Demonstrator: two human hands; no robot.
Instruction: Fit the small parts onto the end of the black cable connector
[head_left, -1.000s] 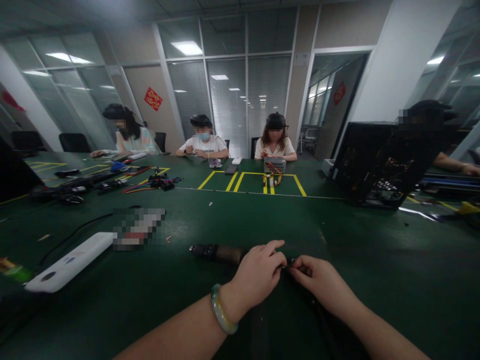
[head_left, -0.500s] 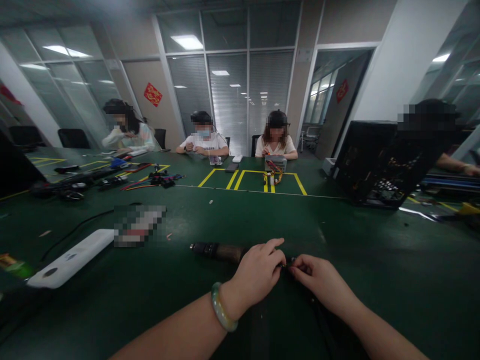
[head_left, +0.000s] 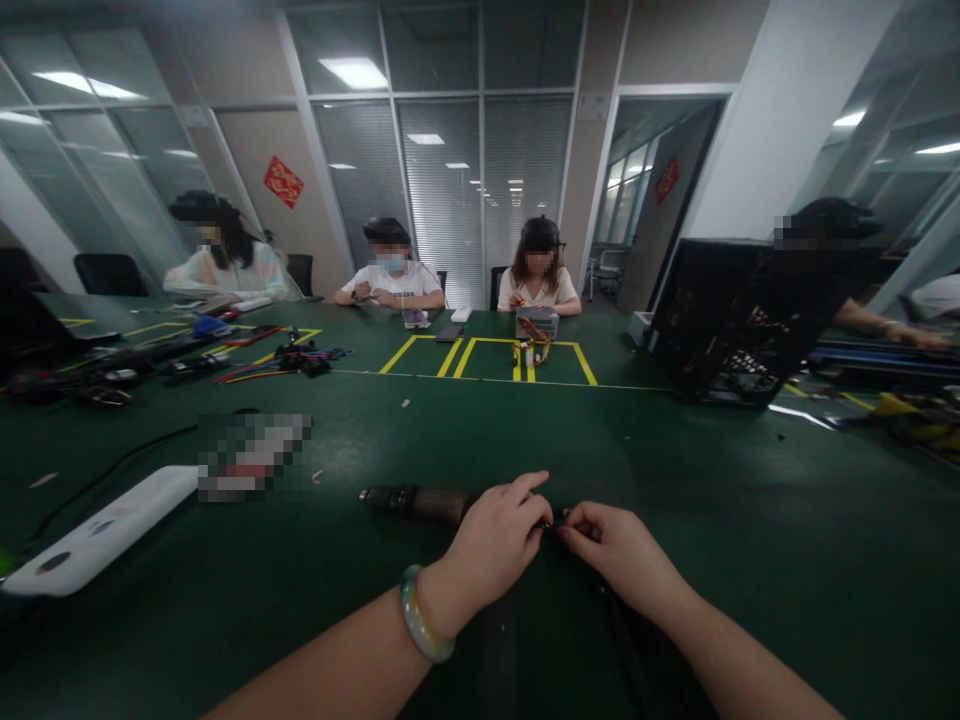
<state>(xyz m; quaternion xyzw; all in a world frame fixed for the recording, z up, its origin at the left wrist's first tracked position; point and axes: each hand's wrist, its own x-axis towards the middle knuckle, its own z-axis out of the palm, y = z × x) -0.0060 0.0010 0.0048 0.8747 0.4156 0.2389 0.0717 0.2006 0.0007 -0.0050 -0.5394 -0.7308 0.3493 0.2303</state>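
Pinching a small dark part (head_left: 553,522) with left hand (head_left: 495,540) and right hand (head_left: 611,550), fingertips narrow and meeting low over the green table (head_left: 750,520), just right of the dark cylindrical tool (head_left: 412,500). Looks like fine joining work; calls next for steady, tiny pressure.

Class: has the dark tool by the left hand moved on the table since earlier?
No. The dark tool keeps its gap to the white device; both drift left together, so the camera turned.

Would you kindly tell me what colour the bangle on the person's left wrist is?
Pale green, slightly translucent; the bangle shows best in the head view.
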